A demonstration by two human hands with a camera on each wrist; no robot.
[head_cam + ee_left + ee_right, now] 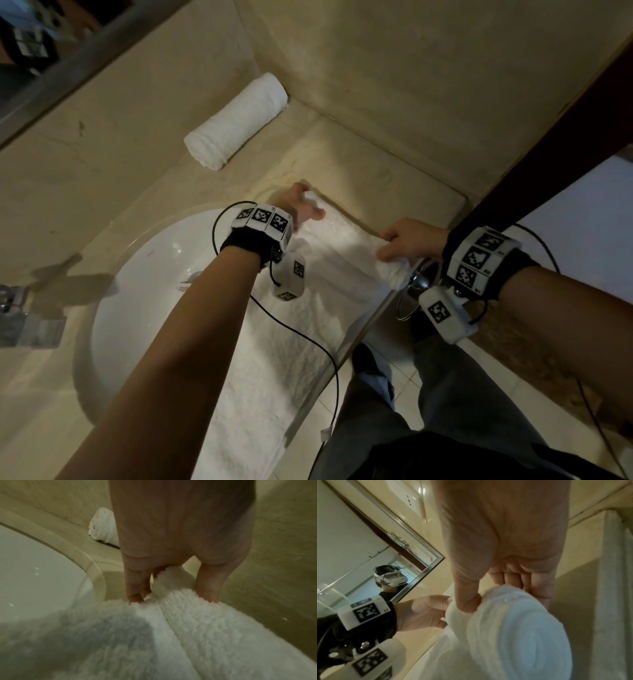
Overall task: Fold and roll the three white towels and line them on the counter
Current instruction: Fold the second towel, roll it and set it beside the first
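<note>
Hands, left (pixel 301 205) and right (pixel 409 240), pinch the towel's (pixel 291 342) rolled end beside bare counter (pixel 394 185)

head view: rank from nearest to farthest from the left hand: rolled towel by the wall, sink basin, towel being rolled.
1. towel being rolled: gripped by the left hand at its far end.
2. sink basin: just left of the wrist.
3. rolled towel: back by the wall corner.

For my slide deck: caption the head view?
Both hands rolling a white terry towel beside one finished roll.
</note>
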